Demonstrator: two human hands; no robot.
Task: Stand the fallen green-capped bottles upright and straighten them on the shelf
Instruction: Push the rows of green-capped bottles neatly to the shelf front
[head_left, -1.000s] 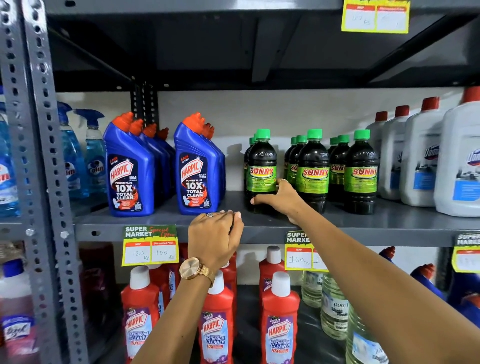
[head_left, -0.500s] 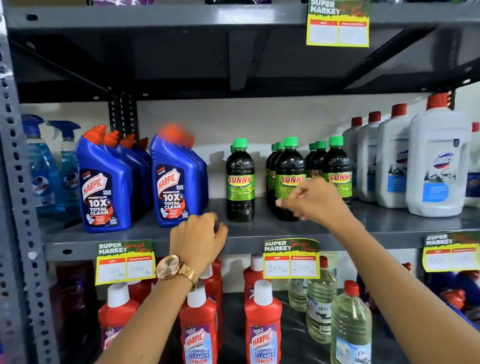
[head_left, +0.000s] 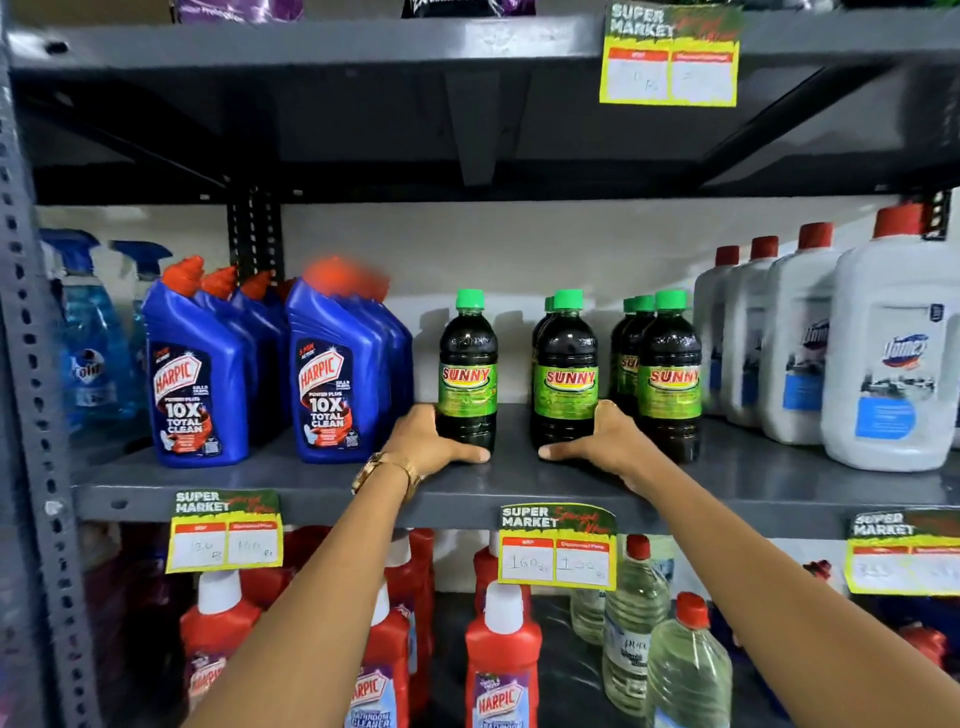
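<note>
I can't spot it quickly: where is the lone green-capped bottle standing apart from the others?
In the head view it stands upright on the middle shelf, left of the other green-capped bottles, right of the blue Harpic bottles, with the left hand at its base.

Left hand (head_left: 434, 444) grips the base of the leftmost green-capped bottle (head_left: 467, 371); right hand (head_left: 605, 441) grips the middle front bottle (head_left: 566, 374). All bottles stand upright on the grey shelf (head_left: 291, 483).
</note>
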